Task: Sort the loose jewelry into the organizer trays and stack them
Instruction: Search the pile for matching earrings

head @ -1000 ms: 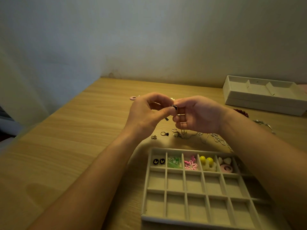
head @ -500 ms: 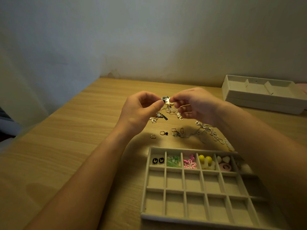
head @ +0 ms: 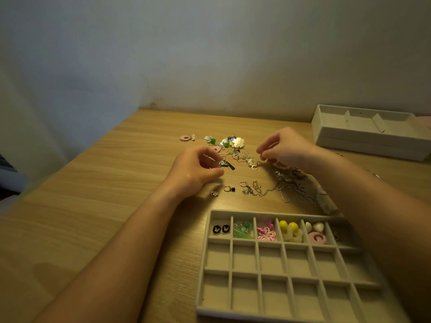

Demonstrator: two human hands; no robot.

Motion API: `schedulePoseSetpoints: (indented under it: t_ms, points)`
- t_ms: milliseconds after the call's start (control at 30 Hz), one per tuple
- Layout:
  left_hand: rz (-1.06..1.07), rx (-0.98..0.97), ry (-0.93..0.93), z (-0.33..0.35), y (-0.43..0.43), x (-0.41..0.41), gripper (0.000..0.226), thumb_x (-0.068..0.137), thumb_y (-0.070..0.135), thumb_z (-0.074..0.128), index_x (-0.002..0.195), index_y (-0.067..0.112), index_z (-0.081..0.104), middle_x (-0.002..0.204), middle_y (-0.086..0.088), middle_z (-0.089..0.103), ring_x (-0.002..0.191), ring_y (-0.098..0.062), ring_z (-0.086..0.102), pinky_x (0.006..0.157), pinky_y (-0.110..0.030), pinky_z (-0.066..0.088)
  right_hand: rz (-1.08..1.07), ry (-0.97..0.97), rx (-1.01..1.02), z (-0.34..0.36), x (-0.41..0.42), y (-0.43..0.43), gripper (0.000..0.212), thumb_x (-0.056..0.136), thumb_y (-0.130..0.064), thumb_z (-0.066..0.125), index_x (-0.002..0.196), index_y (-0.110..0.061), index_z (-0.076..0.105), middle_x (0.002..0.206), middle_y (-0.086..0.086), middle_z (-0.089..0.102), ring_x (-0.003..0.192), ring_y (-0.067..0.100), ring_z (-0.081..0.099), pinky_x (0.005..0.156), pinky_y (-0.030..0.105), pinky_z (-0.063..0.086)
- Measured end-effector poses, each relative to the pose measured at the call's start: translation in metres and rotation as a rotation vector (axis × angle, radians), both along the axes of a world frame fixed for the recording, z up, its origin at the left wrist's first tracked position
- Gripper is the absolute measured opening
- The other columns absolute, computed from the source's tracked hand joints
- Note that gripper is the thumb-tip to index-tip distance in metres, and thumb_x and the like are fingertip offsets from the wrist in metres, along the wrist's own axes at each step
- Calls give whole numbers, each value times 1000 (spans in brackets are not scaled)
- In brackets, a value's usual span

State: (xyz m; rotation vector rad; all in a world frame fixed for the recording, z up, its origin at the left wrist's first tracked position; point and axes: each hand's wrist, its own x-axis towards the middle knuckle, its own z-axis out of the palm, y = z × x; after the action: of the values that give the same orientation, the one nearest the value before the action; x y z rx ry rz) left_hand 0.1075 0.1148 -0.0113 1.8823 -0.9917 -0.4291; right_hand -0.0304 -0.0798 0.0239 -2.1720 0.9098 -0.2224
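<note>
- Pinching a small black-bar metal earring (head: 226,164), the left hand (head: 196,170) curls round it; featherweight and snag-prone, probably best held by its hook.
- Likewise the right hand (head: 285,148) pinches a thin gold wire earring (head: 255,166).
- Both sit at twelve o'clock from the grey felt divided tray (head: 256,215).

Left hand (head: 198,170) pinches a black-bar earring (head: 227,164) above the wooden table (head: 116,183); right hand (head: 285,148) pinches a gold-ring piece (head: 257,164). The loose jewelry pile (head: 229,143) lies between and just beyond them. Grid tray (head: 203,264) sits nearest (only its far row is filled), stacked trays (head: 363,141) far right.
</note>
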Motion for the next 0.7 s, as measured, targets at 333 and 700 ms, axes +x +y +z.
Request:
schedulePoseSetpoints:
  t_ms: [333,700]
  points:
    - [-96,161,-192,4,-14,-14,17,83,23,81,92,34,72,91,14,70,85,0,64,70,-17,52,297,202,-274,-4,11,-3,22,95,-10,65,103,-27,78,89,-12,65,82,4,59,63,20,45]
    - [99,-76,-95,5,-14,4,8,89,15,74,94,21,74,89,8,73,83,-7,67,71,-12,50,291,178,-174,13,-19,-40,11,86,-12,78,94,-20,77,93,-4,74,87,10,69,73,22,53]
